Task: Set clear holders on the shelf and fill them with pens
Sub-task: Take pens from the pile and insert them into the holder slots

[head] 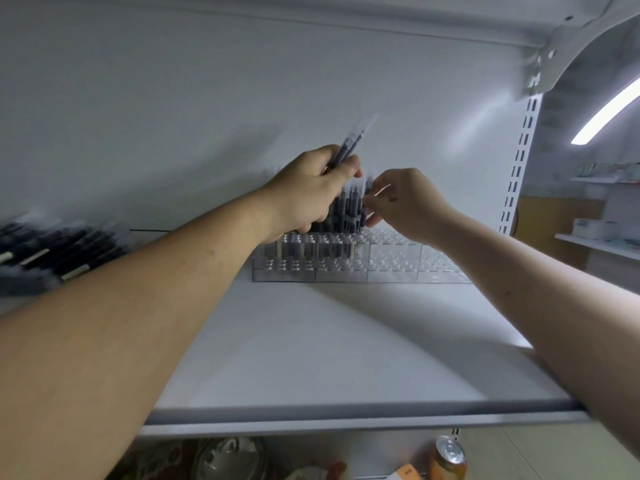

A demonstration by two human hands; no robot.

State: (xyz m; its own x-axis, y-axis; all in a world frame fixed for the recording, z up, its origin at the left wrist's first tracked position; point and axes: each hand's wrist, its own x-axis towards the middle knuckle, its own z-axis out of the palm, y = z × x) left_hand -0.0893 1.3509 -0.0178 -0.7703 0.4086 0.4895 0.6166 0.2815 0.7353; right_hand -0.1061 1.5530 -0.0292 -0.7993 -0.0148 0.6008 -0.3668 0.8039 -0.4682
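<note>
**Pens going into the clear holders**

The left hand (311, 192) is curled tight round a bunch of pens (349, 143), and the pens poke up and away toward the back wall. The right hand (405, 202) is just beside it, with bent fingers at the tops of the standing pens (349, 206). It is too blurry to tell if those fingers pinch a pen or only touch one.

The two hands are crowded over one small spot. I think a bump from either hand could tip the standing pens or push a holder out of line. If the left hand loosens, some of the bunch could slide out and roll away.

Both arms reach far in over the shelf (346, 341), with the wrists a little raised.

The clear holders (391, 261) stand in a row at the back of the shelf. The left ones hold pens and the right ones look empty. A pile of pens (59, 251) lies on the shelf to the left.
</note>
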